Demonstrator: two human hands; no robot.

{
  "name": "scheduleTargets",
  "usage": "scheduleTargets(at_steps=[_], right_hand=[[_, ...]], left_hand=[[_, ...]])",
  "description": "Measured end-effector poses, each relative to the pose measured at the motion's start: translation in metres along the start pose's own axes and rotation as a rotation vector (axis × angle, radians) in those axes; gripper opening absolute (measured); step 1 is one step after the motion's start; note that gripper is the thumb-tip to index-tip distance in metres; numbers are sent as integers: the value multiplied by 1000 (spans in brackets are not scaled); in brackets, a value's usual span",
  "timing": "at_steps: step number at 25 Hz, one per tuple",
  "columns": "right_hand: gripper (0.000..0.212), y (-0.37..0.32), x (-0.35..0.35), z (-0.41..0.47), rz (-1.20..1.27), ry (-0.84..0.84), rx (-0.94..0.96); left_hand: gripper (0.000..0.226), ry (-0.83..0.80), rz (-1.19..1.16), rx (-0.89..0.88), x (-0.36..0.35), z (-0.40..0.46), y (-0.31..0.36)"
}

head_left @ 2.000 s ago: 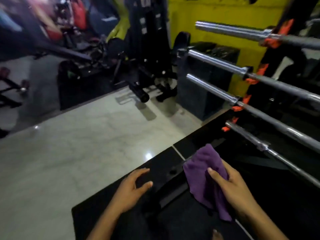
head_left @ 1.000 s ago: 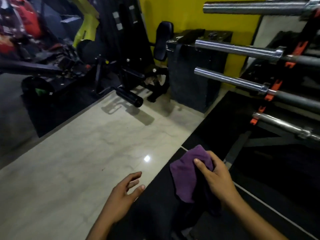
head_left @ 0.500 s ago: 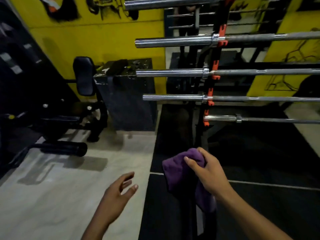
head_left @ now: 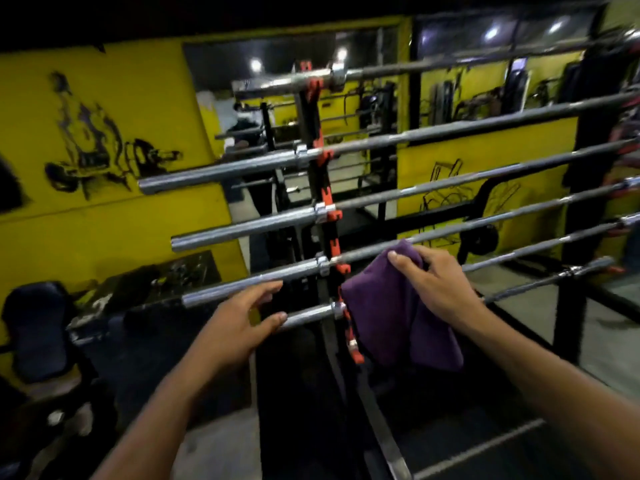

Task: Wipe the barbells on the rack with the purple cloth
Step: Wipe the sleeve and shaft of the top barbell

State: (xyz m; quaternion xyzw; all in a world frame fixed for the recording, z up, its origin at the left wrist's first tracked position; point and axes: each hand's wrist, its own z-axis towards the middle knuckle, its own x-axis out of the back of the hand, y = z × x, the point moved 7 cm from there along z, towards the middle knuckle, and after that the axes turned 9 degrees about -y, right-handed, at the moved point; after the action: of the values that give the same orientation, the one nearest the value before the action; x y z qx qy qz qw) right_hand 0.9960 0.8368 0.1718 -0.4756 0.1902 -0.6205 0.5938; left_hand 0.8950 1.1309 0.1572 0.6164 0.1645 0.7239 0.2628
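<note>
Several steel barbells lie across a black rack (head_left: pixel 320 188) with orange hooks, one above another. My right hand (head_left: pixel 440 285) grips the purple cloth (head_left: pixel 391 313) and holds it up against the second-lowest barbell (head_left: pixel 263 280), just right of the rack post. The cloth hangs down over the lowest barbell (head_left: pixel 308 313). My left hand (head_left: pixel 239 323) is spread at the left ends of those two bars, fingers straight, its fingertips touching or nearly touching the lowest bar's sleeve.
A yellow wall (head_left: pixel 104 216) with black drawings stands behind the rack, and a mirror (head_left: pixel 346 109) reflects the gym. A black padded bench (head_left: pixel 38 330) stands at lower left. Dark rubber mats and a pale floor lie below.
The view has swung up from the floor and closer to the rack. My right hand has raised the cloth to the second-lowest bar; my left hand has risen to the bar ends.
</note>
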Motion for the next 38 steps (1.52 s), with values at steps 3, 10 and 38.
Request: scheduleTargets(at_steps=[3,10,38], right_hand=[[37,-1,42,64,81,120,24],[24,40,69,174,817,361,-182],[20,5,119,542,-345,615,401]], left_hand=[[56,56,254,-175,55,73,30],[62,53,678,-351,136,221,68],[51,-163,564,-725,215,575,111]])
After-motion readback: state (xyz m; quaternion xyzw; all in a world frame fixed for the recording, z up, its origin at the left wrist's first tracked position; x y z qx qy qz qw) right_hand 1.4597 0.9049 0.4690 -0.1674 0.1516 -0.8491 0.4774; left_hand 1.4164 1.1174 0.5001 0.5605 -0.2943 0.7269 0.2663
